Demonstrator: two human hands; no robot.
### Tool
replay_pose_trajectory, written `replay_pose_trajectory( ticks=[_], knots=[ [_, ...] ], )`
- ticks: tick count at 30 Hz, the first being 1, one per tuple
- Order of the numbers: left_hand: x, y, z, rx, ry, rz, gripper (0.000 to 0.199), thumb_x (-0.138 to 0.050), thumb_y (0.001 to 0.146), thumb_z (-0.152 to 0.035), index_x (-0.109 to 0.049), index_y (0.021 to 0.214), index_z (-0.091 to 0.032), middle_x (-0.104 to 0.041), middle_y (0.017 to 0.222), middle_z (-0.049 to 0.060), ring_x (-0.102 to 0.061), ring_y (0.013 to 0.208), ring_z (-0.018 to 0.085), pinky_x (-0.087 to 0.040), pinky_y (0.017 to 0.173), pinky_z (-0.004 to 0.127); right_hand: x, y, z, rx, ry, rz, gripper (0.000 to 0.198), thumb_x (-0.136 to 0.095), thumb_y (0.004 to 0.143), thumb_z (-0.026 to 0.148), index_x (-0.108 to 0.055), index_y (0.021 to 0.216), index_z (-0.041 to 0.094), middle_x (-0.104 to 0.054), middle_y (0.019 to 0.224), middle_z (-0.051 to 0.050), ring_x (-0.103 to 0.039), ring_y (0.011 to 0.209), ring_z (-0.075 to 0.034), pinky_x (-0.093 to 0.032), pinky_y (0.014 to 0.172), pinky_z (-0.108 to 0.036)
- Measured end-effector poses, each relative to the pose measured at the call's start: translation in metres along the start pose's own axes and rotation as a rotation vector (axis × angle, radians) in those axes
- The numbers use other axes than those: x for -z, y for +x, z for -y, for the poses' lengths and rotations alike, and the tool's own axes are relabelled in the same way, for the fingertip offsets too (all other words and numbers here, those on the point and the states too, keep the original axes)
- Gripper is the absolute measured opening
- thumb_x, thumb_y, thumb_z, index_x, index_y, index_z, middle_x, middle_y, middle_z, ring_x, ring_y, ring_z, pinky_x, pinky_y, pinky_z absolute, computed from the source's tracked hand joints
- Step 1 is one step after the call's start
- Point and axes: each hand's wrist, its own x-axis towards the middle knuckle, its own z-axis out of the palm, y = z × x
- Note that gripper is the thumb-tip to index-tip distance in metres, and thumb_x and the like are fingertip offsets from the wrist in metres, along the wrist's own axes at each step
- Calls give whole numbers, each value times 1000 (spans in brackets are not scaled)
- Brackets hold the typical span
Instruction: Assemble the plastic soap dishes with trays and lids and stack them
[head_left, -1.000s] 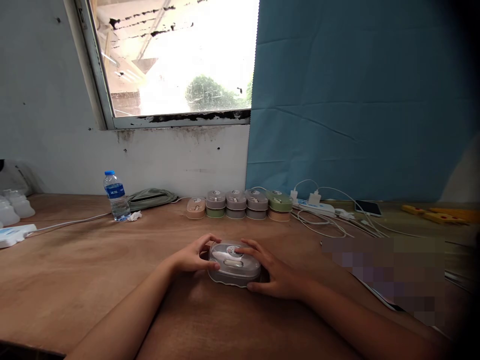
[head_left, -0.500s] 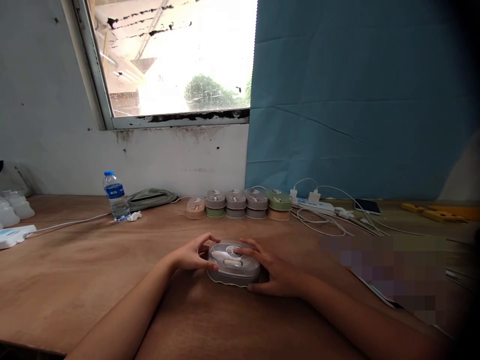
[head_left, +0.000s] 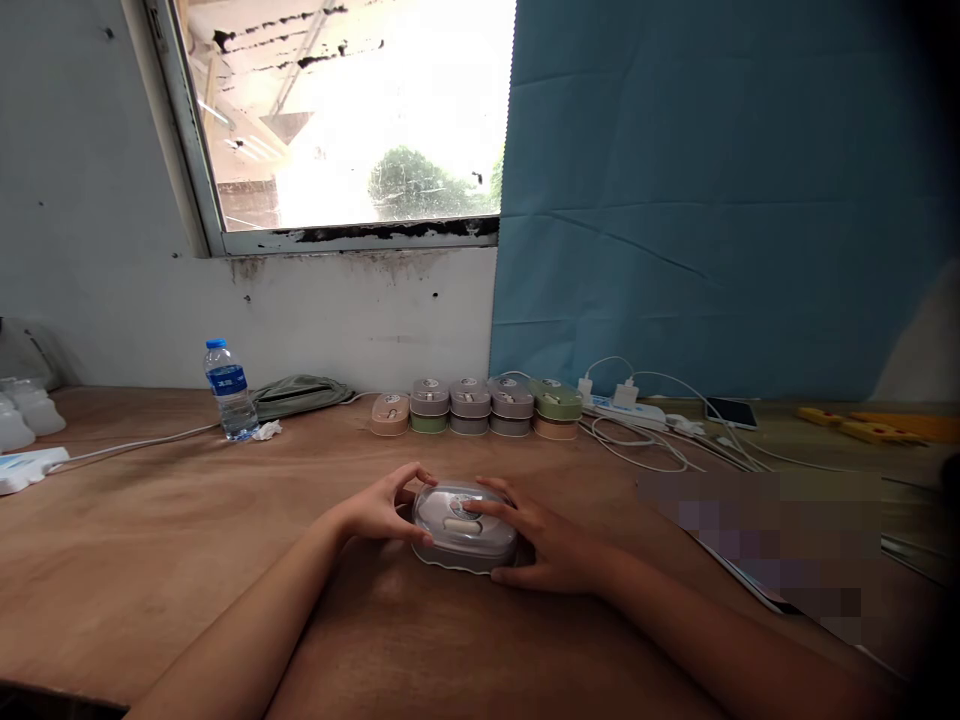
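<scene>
A grey oval lidded box [head_left: 459,548], which looks like a soap box, rests on the wooden table before me. Its clear lid carries a round sticker and a small pale oval slot. My left hand [head_left: 384,510] grips its left end, thumb at the near side and fingers at the far side. From the right, my right hand [head_left: 544,545] holds the other end, with one finger lying across the lid by the sticker and the thumb low at the near right edge. Some fingertips behind the box are hidden.
Along the wall stand similar boxes: a single peach one [head_left: 390,415], stacked grey ones [head_left: 469,405] and a green one [head_left: 555,398] on orange. A water bottle [head_left: 229,392] and a grey-green pouch [head_left: 300,396] are left; a power strip [head_left: 626,410], cables and a phone [head_left: 731,412] right.
The view has shifted very slightly. Both hands keep the same hold on the grey box, which stays in place on the table.
</scene>
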Motion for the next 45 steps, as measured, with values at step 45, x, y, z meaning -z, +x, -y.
replay_pose_trajectory(
  ticks=[45],
  knots=[
    [-3,6,0,-358,371,-253,74,-78,44,-25,-45,110,-19,-43,123,11,-42,113,27,-35,95,36,4,-3,-27,-179,393,-269,62,-59,74,33,-28,126,25,-36,131,-9,-44,114,-23,-40,94,-43]
  ],
)
